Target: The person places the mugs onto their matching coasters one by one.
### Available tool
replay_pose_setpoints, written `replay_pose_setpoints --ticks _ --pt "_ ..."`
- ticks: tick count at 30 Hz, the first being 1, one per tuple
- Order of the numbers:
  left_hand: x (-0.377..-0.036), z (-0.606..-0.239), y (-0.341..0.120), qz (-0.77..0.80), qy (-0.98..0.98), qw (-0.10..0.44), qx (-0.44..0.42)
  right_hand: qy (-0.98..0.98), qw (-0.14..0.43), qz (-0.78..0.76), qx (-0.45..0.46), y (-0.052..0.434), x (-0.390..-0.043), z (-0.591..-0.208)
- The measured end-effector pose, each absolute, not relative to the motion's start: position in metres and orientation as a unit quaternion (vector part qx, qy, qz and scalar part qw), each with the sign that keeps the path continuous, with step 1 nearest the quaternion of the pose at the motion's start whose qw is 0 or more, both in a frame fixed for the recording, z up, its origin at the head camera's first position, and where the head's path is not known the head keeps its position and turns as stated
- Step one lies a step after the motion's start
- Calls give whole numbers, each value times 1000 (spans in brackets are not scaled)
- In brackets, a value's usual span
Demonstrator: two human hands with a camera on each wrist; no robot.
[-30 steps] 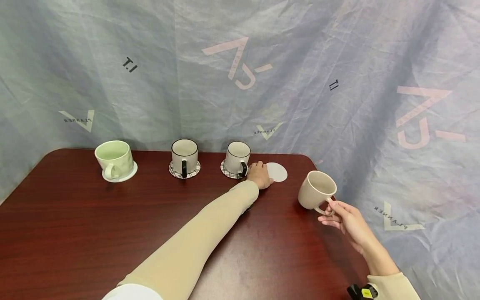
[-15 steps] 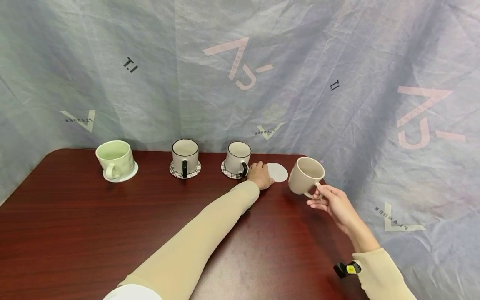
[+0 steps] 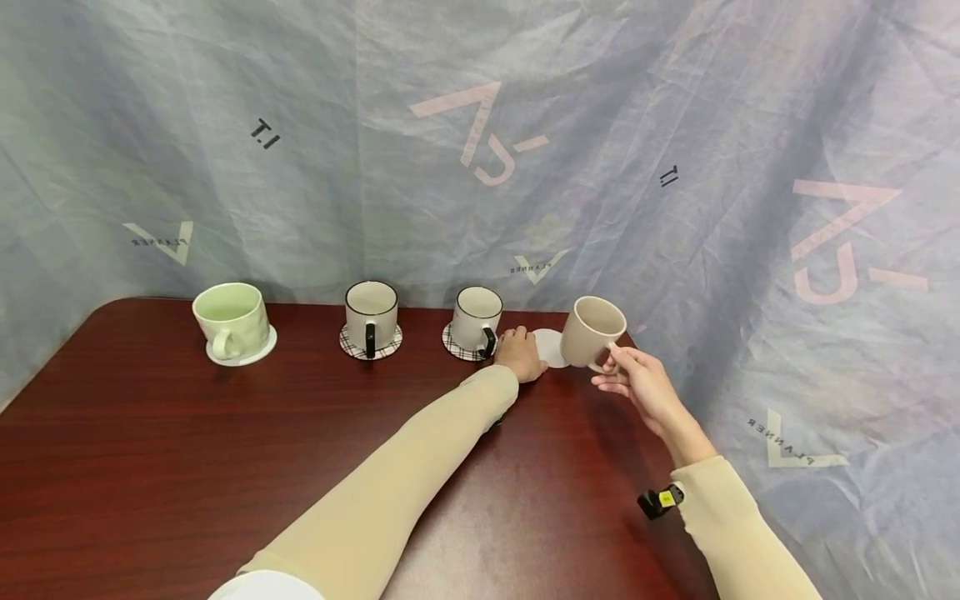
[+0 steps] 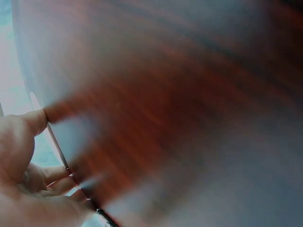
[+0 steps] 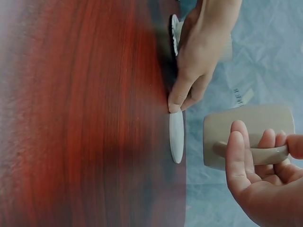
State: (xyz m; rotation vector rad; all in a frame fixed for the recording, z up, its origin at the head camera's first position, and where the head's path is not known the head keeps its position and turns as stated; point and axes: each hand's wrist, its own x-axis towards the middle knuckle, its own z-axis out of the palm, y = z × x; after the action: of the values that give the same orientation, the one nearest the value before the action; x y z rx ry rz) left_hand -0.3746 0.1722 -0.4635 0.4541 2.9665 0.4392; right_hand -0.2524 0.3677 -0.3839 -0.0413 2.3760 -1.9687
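My right hand (image 3: 633, 379) grips a beige mug (image 3: 591, 332) by its handle and holds it tilted in the air, just right of a round white coaster (image 3: 547, 347). In the right wrist view my fingers (image 5: 258, 163) curl round the handle of the mug (image 5: 246, 132), which hangs clear of the coaster (image 5: 176, 135). My left hand (image 3: 521, 354) reaches across the table, and its fingertips (image 5: 176, 105) touch the coaster's near edge. The left wrist view is blurred and shows only my left hand (image 4: 23, 165) against the table.
Along the back of the dark red table (image 3: 225, 458) stand a green mug (image 3: 228, 317) on a white coaster, a black-rimmed mug (image 3: 370, 310) and a ribbed mug (image 3: 476, 317) on plaid coasters. A grey sheet (image 3: 675, 167) hangs behind and to the right.
My right hand has carried the beige mug up and to the left, from near the table's right edge to beside the white coaster. The left hand has stayed at the coaster.
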Motion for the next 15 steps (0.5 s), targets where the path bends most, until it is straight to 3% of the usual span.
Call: replay_pose_setpoints --ticks 15 --pt "-372 -461 171 162 975 54 145 777 14 -629 0 353 -288 -397"
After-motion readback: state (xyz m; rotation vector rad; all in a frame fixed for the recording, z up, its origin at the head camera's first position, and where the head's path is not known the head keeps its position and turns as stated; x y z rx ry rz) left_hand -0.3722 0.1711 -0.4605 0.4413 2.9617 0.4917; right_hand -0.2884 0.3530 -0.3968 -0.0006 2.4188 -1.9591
